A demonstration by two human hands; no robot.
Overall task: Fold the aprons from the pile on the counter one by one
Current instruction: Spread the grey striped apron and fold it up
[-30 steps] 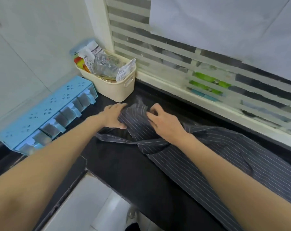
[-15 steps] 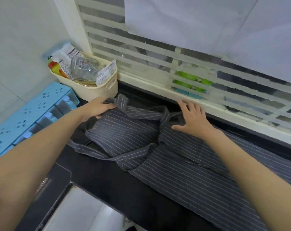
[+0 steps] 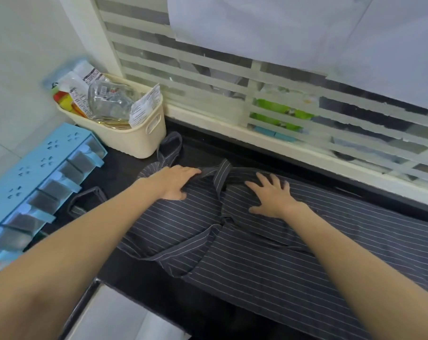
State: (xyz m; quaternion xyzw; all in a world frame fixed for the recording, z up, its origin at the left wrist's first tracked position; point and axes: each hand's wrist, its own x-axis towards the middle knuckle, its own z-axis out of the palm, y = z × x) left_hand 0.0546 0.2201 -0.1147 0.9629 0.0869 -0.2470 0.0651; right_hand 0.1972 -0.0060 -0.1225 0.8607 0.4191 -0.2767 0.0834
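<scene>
While both my hands lay flat on the striped apron (image 3: 269, 261), it was spread along the black worktop (image 3: 144, 278) on the window side of the cream basket (image 3: 136, 141), its bib end nearest that basket and its skirt running away from it out of view. My left hand (image 3: 176, 182) pressed the bib's far corner, just beside the basket, fingers straight; my right hand (image 3: 271, 195) was splayed on the cloth farther from the basket, so neither grip was clenched on anything. I judged the fabric thin, light and limp: it rumpled under my palms and would not hold an edge unless smoothed. One strap (image 3: 170, 148) looped up against the basket, and another strap (image 3: 85, 200) trailed towards the blue rack (image 3: 33, 177). I reckoned the corners and hems were the places to pinch, straps tucked in first.
</scene>
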